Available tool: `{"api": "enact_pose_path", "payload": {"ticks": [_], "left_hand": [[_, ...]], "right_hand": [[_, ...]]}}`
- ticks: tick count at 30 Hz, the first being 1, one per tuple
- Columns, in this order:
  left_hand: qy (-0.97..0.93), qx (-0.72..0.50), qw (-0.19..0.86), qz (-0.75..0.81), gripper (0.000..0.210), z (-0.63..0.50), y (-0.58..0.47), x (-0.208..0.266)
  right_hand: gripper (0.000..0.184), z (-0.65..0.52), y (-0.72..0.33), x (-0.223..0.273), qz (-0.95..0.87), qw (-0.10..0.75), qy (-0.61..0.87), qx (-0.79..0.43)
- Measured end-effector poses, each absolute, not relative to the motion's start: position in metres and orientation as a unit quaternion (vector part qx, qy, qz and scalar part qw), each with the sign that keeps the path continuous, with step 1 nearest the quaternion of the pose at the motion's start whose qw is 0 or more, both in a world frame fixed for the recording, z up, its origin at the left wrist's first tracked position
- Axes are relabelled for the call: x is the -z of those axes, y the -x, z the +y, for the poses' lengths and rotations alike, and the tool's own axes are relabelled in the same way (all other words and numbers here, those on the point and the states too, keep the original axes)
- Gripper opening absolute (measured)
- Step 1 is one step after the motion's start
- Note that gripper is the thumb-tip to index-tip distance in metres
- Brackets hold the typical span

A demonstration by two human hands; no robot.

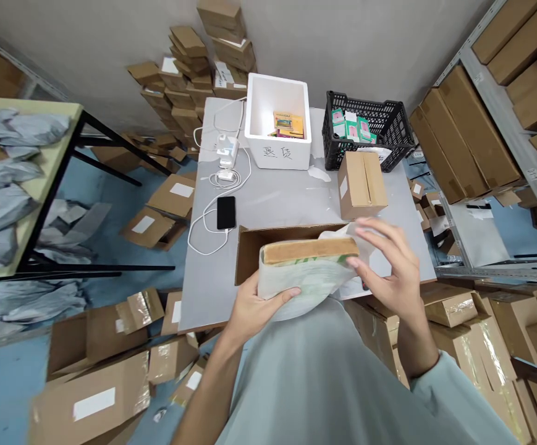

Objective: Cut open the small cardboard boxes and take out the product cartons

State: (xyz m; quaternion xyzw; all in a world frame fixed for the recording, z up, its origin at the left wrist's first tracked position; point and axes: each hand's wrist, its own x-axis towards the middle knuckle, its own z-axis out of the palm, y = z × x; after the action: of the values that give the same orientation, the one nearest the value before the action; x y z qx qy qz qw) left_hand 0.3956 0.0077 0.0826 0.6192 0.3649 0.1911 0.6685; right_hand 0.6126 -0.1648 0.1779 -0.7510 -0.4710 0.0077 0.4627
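A thick book [312,252] with yellowish-brown page edges is held up in front of my body, sleeved in a thin whitish, see-through wrap [296,281]. My left hand [259,303] grips its lower left side, thumb lying across the front. At the right end, my right hand [391,262] has thumb and fingers curled around a loose flap of the wrap. Just behind the book, an opened cardboard box [247,256] sits on the grey table [272,198], its inside mostly hidden by the book.
A white foam box [280,154] with small yellow boxes and a black crate [391,120] with green-and-white packs stand at the back. Nearby are a closed carton [363,185], a phone [226,212] and white cables. Cartons and shelves surround the table.
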Motion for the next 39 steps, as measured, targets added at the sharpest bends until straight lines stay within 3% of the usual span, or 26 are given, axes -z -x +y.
{"api": "enact_pose_path", "payload": {"ticks": [3, 5, 10, 16, 28, 31, 35, 39], "left_hand": [[-0.635, -0.188, 0.659, 0.357, 0.061, 0.010, -0.390, -0.086], [-0.640, -0.185, 0.655, 0.357, 0.062, 0.012, -0.390, -0.086], [-0.631, -0.173, 0.668, 0.354, 0.063, 0.012, -0.397, -0.086], [-0.632, -0.183, 0.664, 0.355, 0.060, 0.007, -0.403, -0.087], [-0.635, -0.198, 0.655, 0.358, 0.057, -0.003, -0.409, -0.084], [-0.636, -0.191, 0.659, 0.354, 0.060, -0.004, -0.408, -0.082], [-0.639, -0.180, 0.665, 0.341, 0.063, -0.005, -0.406, -0.081], [-0.640, -0.179, 0.666, 0.340, 0.060, -0.004, -0.405, -0.079]], "right_hand": [[0.029, -0.159, -0.615, -0.181, -0.485, 0.467, 0.728, -0.124], [0.032, -0.158, -0.619, -0.176, -0.489, 0.472, 0.720, -0.138], [0.030, -0.159, -0.623, -0.163, -0.540, 0.410, 0.734, -0.031], [0.051, -0.161, -0.611, -0.154, -0.589, 0.318, 0.739, 0.075], [0.052, -0.168, -0.585, -0.143, -0.582, 0.245, 0.759, 0.160], [0.049, -0.168, -0.586, -0.146, -0.565, 0.290, 0.759, 0.144], [0.041, -0.169, -0.591, -0.150, -0.467, 0.415, 0.780, -0.033], [0.036, -0.171, -0.597, -0.147, -0.390, 0.458, 0.783, -0.160]]}}
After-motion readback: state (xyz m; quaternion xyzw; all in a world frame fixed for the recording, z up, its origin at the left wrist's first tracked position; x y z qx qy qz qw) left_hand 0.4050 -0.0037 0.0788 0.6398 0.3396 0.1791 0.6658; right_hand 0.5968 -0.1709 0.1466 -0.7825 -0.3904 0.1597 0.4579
